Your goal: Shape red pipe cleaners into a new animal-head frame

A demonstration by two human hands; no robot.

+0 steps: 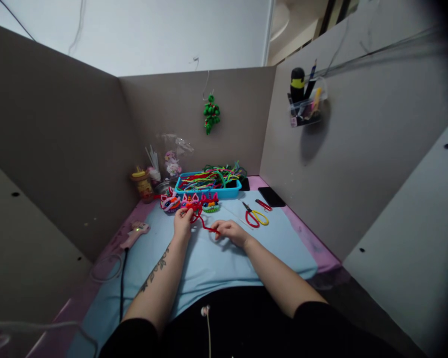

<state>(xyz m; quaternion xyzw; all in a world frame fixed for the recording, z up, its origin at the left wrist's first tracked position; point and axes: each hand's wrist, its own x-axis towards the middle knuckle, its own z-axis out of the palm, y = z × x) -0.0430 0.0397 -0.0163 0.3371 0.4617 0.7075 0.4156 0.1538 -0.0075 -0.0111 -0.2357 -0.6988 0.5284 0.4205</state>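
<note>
A red cord (203, 223) runs between my two hands over the blue cloth. My left hand (183, 220) is closed on its bunched, looped part, in front of a row of colourful knotted cord figures (209, 203). Lower and to the right, my right hand (229, 232) pinches the cord's other end between thumb and fingers. The finer knots at the left fingertips are too small to make out. Right of my right hand lie scissors (256, 217) with one red and one yellow handle, apart from it.
Behind the figures stands a blue tray (227, 193) heaped with coloured cords. A pink corded device (135, 233) lies at left, near a brown cup (143, 186). A red cutter (263, 205) and a black phone (272, 197) are at right. Grey partitions (194, 134) enclose the table.
</note>
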